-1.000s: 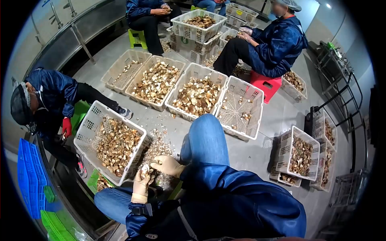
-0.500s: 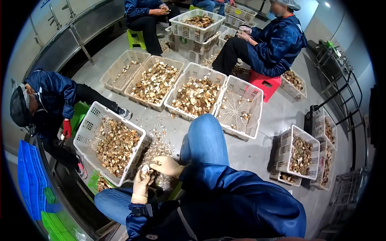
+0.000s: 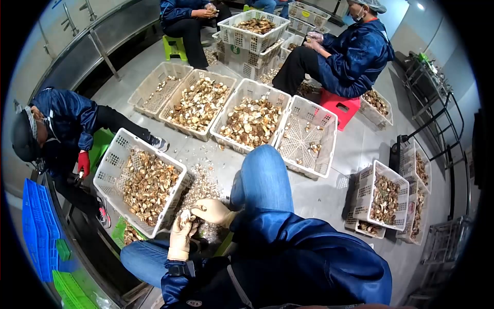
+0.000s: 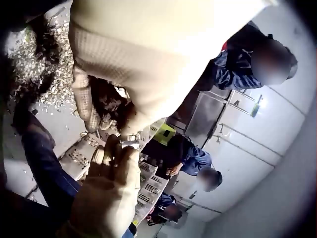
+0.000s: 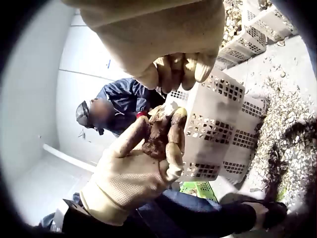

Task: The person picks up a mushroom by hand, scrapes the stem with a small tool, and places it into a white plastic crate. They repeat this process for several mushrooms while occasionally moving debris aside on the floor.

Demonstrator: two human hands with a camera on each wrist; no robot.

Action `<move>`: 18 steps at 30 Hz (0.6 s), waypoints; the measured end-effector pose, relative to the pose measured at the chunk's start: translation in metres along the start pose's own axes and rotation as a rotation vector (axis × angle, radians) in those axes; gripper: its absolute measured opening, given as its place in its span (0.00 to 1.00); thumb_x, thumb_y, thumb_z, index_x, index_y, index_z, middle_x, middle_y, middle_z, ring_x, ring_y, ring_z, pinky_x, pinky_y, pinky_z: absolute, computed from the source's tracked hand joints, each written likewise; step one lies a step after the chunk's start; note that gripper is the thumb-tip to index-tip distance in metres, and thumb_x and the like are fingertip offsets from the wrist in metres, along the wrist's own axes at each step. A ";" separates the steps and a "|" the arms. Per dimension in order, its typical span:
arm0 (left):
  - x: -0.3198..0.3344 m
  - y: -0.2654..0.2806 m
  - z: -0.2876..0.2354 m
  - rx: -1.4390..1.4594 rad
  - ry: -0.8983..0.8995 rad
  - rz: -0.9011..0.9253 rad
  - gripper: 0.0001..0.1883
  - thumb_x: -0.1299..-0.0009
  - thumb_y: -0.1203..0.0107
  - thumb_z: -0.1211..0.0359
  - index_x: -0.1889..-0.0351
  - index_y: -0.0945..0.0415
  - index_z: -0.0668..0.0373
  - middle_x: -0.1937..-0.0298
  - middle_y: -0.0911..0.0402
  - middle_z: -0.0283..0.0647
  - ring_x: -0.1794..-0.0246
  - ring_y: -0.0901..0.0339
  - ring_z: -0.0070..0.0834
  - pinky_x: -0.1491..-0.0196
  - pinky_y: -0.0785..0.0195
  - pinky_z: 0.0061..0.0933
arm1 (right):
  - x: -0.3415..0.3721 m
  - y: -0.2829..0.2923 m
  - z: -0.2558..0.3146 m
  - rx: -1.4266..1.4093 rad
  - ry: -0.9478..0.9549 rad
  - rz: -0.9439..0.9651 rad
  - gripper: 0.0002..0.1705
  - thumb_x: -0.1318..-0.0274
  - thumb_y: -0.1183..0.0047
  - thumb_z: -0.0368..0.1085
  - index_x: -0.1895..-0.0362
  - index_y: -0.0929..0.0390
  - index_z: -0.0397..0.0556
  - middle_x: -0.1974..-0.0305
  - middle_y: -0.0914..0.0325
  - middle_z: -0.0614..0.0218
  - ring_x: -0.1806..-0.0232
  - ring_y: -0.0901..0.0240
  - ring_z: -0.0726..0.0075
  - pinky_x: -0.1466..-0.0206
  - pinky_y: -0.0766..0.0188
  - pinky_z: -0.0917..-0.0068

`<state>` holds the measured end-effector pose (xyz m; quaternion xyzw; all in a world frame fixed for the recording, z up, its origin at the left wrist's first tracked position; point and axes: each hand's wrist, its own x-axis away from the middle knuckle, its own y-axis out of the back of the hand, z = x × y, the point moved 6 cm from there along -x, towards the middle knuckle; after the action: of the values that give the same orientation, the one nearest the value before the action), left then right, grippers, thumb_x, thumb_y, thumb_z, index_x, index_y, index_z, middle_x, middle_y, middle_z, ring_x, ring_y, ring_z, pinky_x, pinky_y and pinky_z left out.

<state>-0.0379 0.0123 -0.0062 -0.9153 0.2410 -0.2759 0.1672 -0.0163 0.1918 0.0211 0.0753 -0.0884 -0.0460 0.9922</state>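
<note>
In the head view my gloved left hand (image 3: 180, 238) holds a brown mushroom with a whitish part, its fingers bent round it. The right wrist view shows this mushroom (image 5: 156, 138) more closely, dark and lumpy between thumb and fingers. My gloved right hand (image 3: 213, 212) is right beside it, fingers curled. A short shiny metal blade (image 4: 130, 144) juts from the right hand's grip in the left wrist view, close to the mushroom. Just ahead of my left hand stands a white crate (image 3: 105, 177) full of brown mushrooms (image 3: 149, 188).
Pale scraps (image 3: 203, 188) cover the floor by my knees. Beyond are crates of mushrooms (image 3: 252, 123) and a sparsely filled crate (image 3: 309, 135). More crates (image 3: 383, 195) stand at right. A person (image 3: 67, 118) sits at left, another (image 3: 350, 56) on a red stool (image 3: 339, 109).
My right hand shifts slightly at the mushroom, and the mushroom's pale part shows less now. My left hand keeps its hold in nearly the same place.
</note>
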 end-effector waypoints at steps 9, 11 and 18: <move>0.006 -0.008 -0.011 0.036 -0.038 -0.077 0.20 0.20 0.55 0.61 0.35 0.32 0.60 0.43 0.22 0.40 0.48 0.21 0.30 0.51 0.22 0.31 | 0.004 0.006 0.019 -0.026 0.010 0.018 0.13 0.37 0.42 0.40 0.57 0.19 0.43 0.66 0.18 0.66 0.64 0.28 0.79 0.59 0.30 0.76; 0.005 -0.008 -0.010 0.037 -0.032 -0.091 0.20 0.20 0.55 0.61 0.34 0.34 0.59 0.45 0.21 0.41 0.50 0.20 0.30 0.51 0.22 0.32 | 0.003 0.003 0.014 -0.077 0.000 0.026 0.13 0.37 0.41 0.41 0.57 0.19 0.43 0.65 0.18 0.66 0.64 0.28 0.78 0.58 0.29 0.76; -0.001 0.006 0.001 0.069 -0.024 -0.077 0.21 0.20 0.55 0.64 0.31 0.38 0.58 0.43 0.22 0.44 0.50 0.20 0.32 0.49 0.21 0.35 | 0.002 0.002 0.011 -0.093 -0.024 0.024 0.14 0.38 0.41 0.41 0.57 0.19 0.42 0.66 0.18 0.64 0.64 0.28 0.78 0.58 0.29 0.75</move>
<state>-0.0400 0.0084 -0.0103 -0.9209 0.1938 -0.2794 0.1907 -0.0166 0.1924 0.0326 0.0276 -0.0991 -0.0390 0.9939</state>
